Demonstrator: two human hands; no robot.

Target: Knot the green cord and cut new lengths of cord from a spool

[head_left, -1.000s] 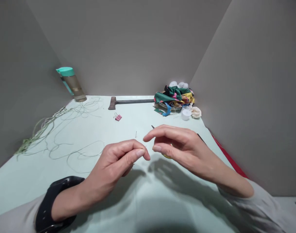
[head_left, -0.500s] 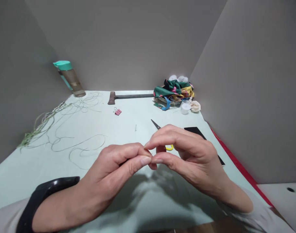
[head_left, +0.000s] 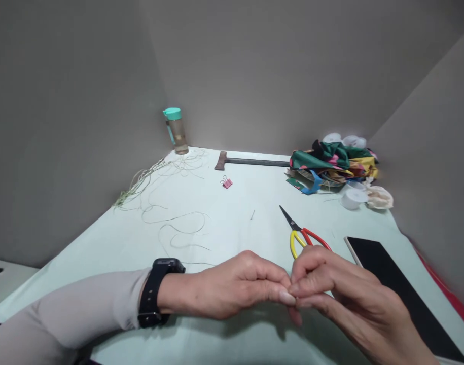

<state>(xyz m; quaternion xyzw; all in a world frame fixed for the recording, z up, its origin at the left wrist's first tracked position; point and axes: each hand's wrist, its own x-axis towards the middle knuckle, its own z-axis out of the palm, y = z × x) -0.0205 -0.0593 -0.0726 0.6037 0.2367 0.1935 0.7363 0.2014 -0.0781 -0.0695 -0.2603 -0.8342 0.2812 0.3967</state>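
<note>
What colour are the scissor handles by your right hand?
One yellow, one red, on the scissors just beyond the right hand; head view.

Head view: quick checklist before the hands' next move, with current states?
1. Left hand and right hand fingertips meet in a pinch: ok.
2. What is pinched between them: cannot tell, too small.
3. Scissors lie shut, just beyond the right hand, untouched: ok.
4. Phone flat beside the right hand, screen dark: ok.
5. Loose thread lies apart from both hands: ok.
6. Thread end reaching the pinch: cannot tell.
</note>
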